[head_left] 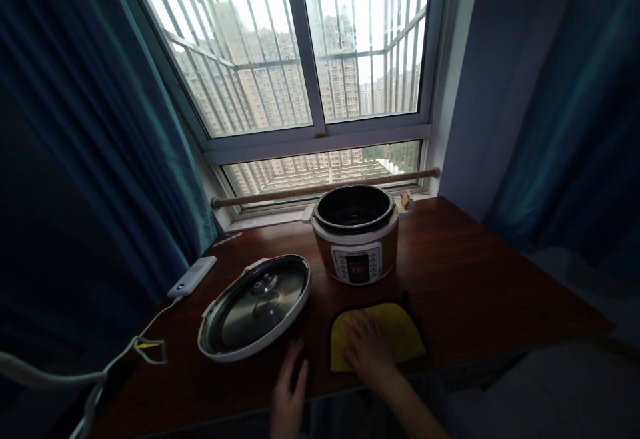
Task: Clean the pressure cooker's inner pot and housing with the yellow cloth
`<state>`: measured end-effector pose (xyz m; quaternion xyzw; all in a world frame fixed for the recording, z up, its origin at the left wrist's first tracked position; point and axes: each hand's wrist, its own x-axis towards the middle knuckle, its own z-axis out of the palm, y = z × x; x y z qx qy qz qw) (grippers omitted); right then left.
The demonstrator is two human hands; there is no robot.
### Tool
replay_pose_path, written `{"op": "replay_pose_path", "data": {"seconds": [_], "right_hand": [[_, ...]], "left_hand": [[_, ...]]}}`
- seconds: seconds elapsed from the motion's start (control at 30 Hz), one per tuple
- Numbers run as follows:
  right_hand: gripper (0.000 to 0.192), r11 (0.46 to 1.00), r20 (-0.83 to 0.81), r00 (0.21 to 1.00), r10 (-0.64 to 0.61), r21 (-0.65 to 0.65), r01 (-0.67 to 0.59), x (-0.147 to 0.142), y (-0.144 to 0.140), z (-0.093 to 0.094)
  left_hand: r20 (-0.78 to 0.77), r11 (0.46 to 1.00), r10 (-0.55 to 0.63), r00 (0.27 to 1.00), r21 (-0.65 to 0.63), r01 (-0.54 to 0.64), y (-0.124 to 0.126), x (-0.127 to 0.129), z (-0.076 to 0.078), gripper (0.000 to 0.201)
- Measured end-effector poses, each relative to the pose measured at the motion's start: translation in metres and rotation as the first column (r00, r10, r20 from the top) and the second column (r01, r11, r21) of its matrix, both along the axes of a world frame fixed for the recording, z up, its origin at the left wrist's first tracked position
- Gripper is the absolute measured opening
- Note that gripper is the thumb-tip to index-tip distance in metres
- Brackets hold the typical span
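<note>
My right hand (369,349) lies with fingers spread on a folded yellow cloth (407,332) that has a dark edge, near the front of the table. To its left, my left hand (291,385) is at the table's front edge, thumb and fingers apart, holding nothing. Just beyond that hand is a pot lid (257,312), turned with its metal inner side up. Behind the cloth stands an electric pressure cooker (357,252), its top uncovered and a dark inner pot (353,209) inside. Its front panel faces me.
A white power bank (193,277) with a white cable (125,352) lies at the table's left side. Small items rest by the cooker's right handle. Behind the wooden table (480,279) are a rail (260,197) and a barred window; blue curtains hang on both sides.
</note>
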<state>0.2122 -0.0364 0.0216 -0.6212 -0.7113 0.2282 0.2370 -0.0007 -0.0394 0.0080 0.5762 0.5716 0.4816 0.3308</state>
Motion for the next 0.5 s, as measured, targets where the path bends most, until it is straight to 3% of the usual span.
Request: {"op": "replay_pose_path", "data": {"seconds": [0.07,0.13,0.2,0.27,0.37,0.5], "right_hand": [[0.057,0.996,0.004,0.997,0.083,0.018,-0.083,-0.002,-0.003,0.001],[0.059,0.991,-0.006,0.991,0.132,0.018,-0.132,0.0,-0.005,0.004],[0.06,0.991,-0.021,0.99,0.136,0.003,-0.136,0.004,-0.007,0.007],[0.057,0.993,-0.038,0.992,0.121,-0.008,-0.121,0.011,-0.01,0.01],[0.049,0.994,-0.063,0.992,0.109,0.004,-0.109,0.024,-0.014,0.009],[0.039,0.997,-0.22,0.975,-0.039,0.051,0.051,0.054,-0.011,0.002]], "left_hand": [[-0.278,0.979,-0.147,0.949,0.097,0.18,-0.002,0.025,-0.002,0.043],[-0.522,0.941,-0.226,0.822,0.101,0.323,-0.003,0.045,-0.008,0.046],[-0.682,0.92,-0.245,0.689,0.062,0.388,-0.003,0.059,-0.016,0.048],[-0.774,0.907,-0.241,0.586,0.034,0.419,-0.005,0.066,-0.022,0.051],[-0.833,0.874,-0.25,0.493,0.024,0.484,-0.011,0.064,-0.028,0.061],[-0.834,0.829,-0.259,0.486,0.065,0.555,-0.016,0.049,-0.038,0.067]]}}
